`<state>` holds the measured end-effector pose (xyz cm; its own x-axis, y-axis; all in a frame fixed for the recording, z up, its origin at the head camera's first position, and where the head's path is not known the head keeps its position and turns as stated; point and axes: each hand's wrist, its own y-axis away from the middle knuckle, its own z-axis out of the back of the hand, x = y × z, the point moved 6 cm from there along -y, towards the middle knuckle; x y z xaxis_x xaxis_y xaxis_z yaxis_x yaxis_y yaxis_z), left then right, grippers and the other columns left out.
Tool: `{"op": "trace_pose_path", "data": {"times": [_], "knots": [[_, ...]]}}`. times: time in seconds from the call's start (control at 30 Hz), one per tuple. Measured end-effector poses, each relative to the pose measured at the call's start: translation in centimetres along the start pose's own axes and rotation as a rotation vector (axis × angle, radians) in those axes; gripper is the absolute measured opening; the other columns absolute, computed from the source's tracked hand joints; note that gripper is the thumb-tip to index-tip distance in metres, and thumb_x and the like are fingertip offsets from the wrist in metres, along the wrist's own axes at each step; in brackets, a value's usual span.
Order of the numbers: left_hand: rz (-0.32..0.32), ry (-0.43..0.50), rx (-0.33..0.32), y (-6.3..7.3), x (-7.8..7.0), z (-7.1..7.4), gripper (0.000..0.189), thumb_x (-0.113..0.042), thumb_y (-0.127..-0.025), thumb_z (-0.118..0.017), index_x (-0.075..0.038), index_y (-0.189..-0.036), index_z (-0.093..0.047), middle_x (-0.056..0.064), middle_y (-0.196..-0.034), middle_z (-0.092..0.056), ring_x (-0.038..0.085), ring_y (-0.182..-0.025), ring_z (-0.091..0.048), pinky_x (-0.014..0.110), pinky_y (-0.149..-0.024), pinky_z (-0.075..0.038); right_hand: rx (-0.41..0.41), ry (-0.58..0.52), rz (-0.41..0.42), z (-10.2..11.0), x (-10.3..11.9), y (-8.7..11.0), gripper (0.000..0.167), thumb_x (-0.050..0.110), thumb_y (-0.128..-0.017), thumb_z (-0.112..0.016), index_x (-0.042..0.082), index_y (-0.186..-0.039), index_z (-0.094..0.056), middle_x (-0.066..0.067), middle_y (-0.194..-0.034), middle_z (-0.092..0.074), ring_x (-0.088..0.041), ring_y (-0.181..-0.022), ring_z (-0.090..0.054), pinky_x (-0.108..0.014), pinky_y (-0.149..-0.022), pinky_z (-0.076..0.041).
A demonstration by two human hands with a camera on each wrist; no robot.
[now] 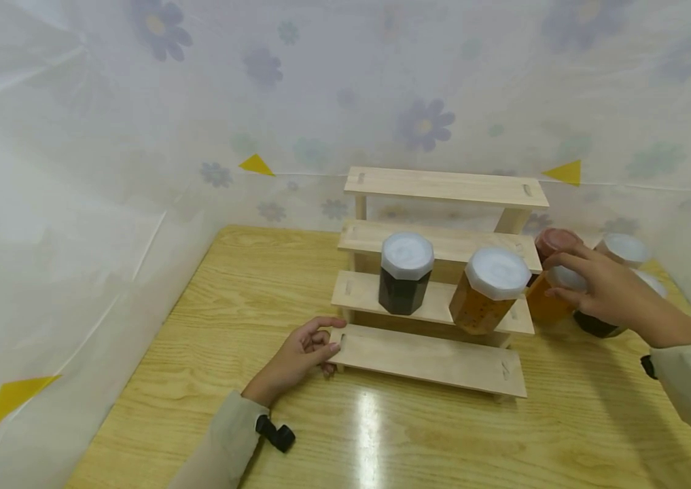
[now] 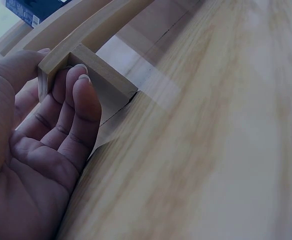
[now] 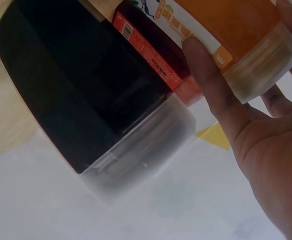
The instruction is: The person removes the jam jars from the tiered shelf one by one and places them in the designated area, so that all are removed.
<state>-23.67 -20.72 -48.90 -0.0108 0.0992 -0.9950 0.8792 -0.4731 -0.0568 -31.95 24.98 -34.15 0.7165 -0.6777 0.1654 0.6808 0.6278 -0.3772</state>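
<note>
A light wooden tiered display shelf [image 1: 424,358] stands on the table. My left hand [image 1: 293,356] grips the left end of its lowest board, fingers curled beneath the edge in the left wrist view. On the second tier up sit a dark jar [image 1: 403,292] and an amber, speckled jar [image 1: 481,304], both with whitish lids. Right of the shelf, my right hand [image 1: 617,288] holds an orange jar [image 3: 236,25] near its lid, thumb on the label side. Close by are a dark jar [image 3: 71,75] with a translucent lid and a red jar [image 3: 151,45].
Another pale-lidded jar [image 1: 624,248] stands behind my right hand. A flower-patterned plastic sheet [image 1: 333,88] rises behind and left of the wood-grain table [image 1: 247,299]. Yellow triangular markers [image 1: 257,165] are on the sheet. A blue box [image 2: 33,10] shows in the left wrist view.
</note>
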Motion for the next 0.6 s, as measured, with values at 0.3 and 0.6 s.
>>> {"op": "trace_pose_path", "data": {"times": [0.3,0.6], "knots": [[-0.020,0.005,0.015,0.04,0.10,0.01,0.044,-0.009,-0.105,-0.063,-0.003,-0.147,-0.050,0.003,-0.083,-0.053,0.017,-0.072,-0.063,0.032,-0.065,-0.061,-0.008,0.115,0.091,-0.57,0.27,-0.04,0.059,-0.007,-0.059,-0.094,0.010,-0.109,-0.068,-0.008,-0.108,-0.062,-0.018,-0.077,-0.059,-0.035,-0.057,-0.049],[-0.015,0.011,0.014,0.00,0.09,0.00,0.044,-0.009,-0.105,-0.063,-0.004,-0.147,-0.050,0.004,-0.083,-0.052,0.016,-0.072,-0.061,0.031,-0.064,-0.060,-0.011,0.119,0.095,-0.85,0.29,-0.11,0.057,-0.005,-0.059,-0.094,0.006,-0.108,-0.068,-0.009,-0.105,-0.064,-0.022,-0.081,-0.060,-0.040,-0.059,-0.051]]}}
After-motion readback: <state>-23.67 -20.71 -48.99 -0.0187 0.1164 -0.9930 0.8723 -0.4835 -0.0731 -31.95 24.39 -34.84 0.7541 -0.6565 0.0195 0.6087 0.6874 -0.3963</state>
